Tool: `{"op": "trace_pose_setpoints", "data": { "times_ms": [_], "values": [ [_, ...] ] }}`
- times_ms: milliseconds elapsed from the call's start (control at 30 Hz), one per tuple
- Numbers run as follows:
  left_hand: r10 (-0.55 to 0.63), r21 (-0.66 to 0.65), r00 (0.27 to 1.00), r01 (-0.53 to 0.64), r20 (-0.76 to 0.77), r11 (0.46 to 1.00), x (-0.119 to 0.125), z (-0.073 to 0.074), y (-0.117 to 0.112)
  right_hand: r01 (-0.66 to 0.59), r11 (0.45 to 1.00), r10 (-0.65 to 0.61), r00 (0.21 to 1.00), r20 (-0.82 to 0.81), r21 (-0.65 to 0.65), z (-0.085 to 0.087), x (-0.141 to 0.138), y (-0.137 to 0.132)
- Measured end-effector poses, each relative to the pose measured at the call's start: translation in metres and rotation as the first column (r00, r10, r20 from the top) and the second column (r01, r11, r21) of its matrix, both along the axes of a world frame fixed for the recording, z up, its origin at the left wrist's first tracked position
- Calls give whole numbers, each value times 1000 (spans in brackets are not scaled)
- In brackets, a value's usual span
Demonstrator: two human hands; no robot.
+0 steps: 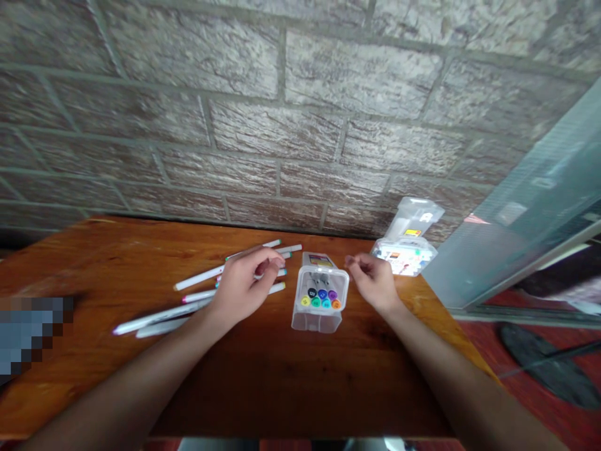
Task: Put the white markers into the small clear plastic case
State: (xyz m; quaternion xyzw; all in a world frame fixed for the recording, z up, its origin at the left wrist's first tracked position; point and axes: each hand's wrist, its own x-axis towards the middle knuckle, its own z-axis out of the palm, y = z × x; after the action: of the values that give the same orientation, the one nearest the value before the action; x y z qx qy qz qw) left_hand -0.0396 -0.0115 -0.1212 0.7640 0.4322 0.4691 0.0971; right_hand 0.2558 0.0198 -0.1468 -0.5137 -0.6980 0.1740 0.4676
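Observation:
My left hand [244,287] hangs curled over a loose pile of white markers [162,317], some with coloured tips. One marker [200,277] runs beneath the palm side, and the fingers hide parts of several others. I cannot tell whether the hand grips one. My right hand [373,282] is to the right of a clear plastic marker case [319,319], with its fingertips drawn together and nothing visible in them. The case lies on the wooden table [282,382] between my hands, showing several coloured marker caps at its end.
A second clear case [406,239] with a white label stands at the table's back right corner, against a brick wall [282,125]. A glass panel [521,207] rises at the right. A pixelated object [28,332] lies at the left edge, and a dark round thing [539,366] sits on the red floor.

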Motion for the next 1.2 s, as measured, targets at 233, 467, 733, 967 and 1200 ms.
{"op": "trace_pose_setpoints", "data": {
  "times_ms": [233, 467, 733, 967, 1200],
  "values": [
    [58, -49, 991, -65, -124, 997, -5, -3, 9, -4, 996, 3, 1000, -16, -89, -8, 9, 13],
    [43, -80, 996, -49, -74, 996, -5, -13, 11, -4, 996, 6, 1000, 23, -90, -9, 12, 19],
    [50, -121, 999, -52, -17, 991, -8, -13, 12, -18, 996, 23, 997, 67, -82, -16, 10, 24],
    [112, -164, 992, -100, 61, 981, -13, -13, 18, 12, 1000, -11, 999, 51, -12, -12, 7, 26],
    [139, -190, 986, -119, 97, 975, -18, -13, 23, 48, 997, -49, 999, 22, 54, -11, 4, 25]
  ]
}}
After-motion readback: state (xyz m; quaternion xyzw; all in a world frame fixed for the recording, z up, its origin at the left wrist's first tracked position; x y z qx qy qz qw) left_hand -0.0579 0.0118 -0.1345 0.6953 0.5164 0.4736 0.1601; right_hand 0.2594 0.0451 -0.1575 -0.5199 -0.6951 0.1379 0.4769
